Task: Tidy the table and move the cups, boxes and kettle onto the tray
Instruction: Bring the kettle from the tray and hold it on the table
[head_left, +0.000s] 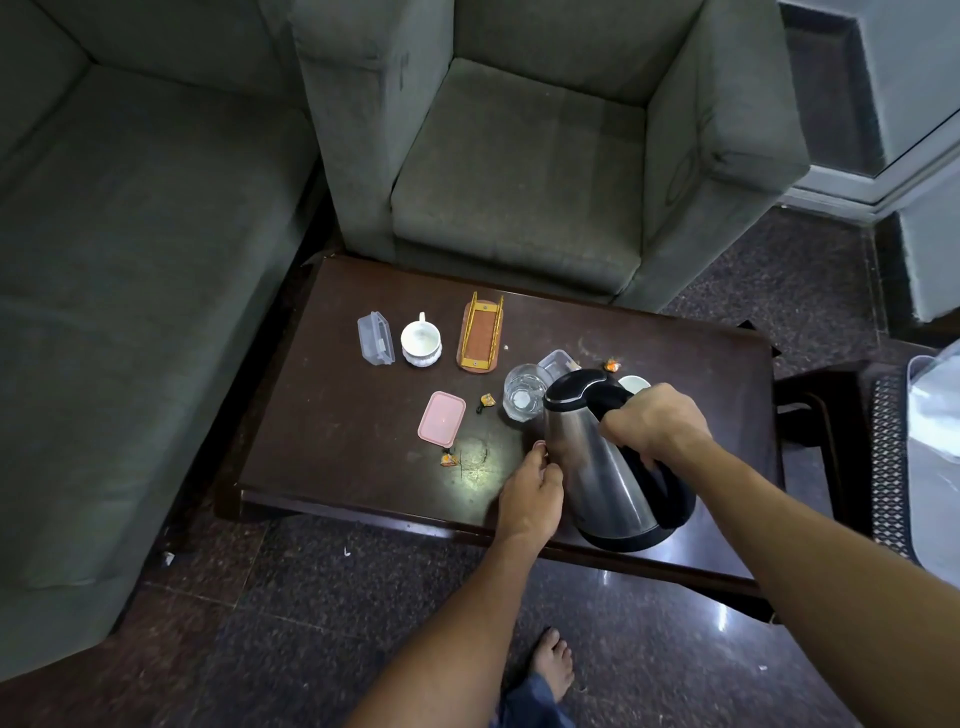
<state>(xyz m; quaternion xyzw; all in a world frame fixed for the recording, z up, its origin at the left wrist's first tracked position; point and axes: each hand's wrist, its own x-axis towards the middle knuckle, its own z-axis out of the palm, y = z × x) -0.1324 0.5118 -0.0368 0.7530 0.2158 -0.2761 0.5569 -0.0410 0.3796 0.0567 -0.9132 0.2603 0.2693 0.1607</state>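
Note:
My right hand grips the black handle of the steel kettle, which is tilted above the near right of the dark table. My left hand touches the kettle's side with its fingertips. Behind the kettle stand a clear glass, a clear box and a white cup, partly hidden. A white cup and a clear lidded box sit at the far left. A pink-lidded box lies mid-table.
An orange holder stands by the far cup. Small orange wrappers lie scattered on the table. A grey armchair is behind, a sofa at left, a dark stool at right. My bare foot is on the floor.

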